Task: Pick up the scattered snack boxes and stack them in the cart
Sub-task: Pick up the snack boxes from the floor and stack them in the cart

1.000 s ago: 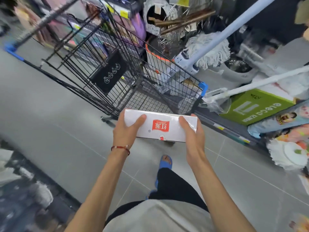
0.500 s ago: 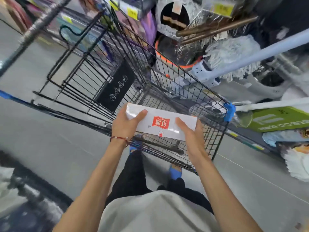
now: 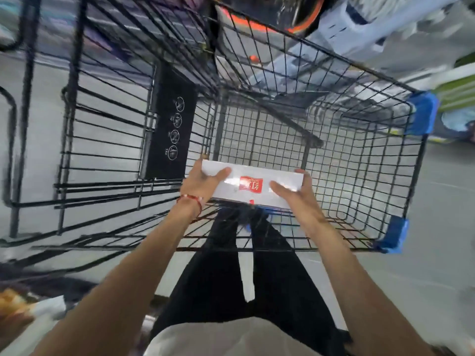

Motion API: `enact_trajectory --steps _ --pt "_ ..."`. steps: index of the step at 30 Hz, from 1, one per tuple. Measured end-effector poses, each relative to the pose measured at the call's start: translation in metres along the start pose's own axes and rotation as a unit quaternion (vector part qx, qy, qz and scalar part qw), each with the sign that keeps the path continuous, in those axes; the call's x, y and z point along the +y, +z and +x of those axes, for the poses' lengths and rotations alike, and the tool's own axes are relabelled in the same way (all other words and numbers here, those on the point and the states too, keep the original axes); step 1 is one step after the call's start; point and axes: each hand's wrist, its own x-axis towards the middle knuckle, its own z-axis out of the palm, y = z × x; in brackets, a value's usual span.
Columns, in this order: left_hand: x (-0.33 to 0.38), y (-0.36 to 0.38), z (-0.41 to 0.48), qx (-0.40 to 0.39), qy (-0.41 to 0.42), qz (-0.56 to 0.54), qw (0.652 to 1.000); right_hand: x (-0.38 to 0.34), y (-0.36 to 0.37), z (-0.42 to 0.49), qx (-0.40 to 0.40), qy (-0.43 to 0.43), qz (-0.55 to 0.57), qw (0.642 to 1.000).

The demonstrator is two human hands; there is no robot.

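Note:
I hold a flat white snack box (image 3: 253, 185) with a red logo between both hands. My left hand (image 3: 199, 179) grips its left end, and my right hand (image 3: 295, 195) grips its right end. The box is level and sits inside the black wire cart (image 3: 321, 80), low over the near part of the mesh floor. I cannot tell whether it touches the mesh. The basket holds no other boxes that I can see. Both forearms reach over the cart's near rim.
The cart has blue corner bumpers (image 3: 421, 114) on the right and a folded child seat with a black sign (image 3: 171, 134) on the left. Grey tiled floor surrounds it. Store shelves with a blue mop handle (image 3: 365, 24) stand behind. A green box (image 3: 457, 91) lies at the right.
I have stepped up to the cart and leaned over it. The box went from above the near rim down into the basket. Both hands kept their grip.

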Motion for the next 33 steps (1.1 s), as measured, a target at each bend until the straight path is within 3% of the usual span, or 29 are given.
enact_trajectory --steps 5,14,17,33 --pt "-0.021 0.010 0.048 -0.036 -0.051 -0.008 0.998 0.026 0.012 0.048 -0.014 0.034 -0.029 0.999" --pt "-0.052 0.010 0.077 -0.024 -0.103 0.077 0.991 0.065 0.036 0.091 -0.058 0.073 -0.075 0.993" --pt "-0.062 0.007 0.078 -0.027 -0.121 0.060 0.990 0.071 0.038 0.094 -0.066 0.086 -0.095 0.990" --pt "-0.063 0.001 0.078 -0.037 -0.117 0.102 0.987 0.059 0.030 0.088 -0.068 0.058 -0.236 0.968"
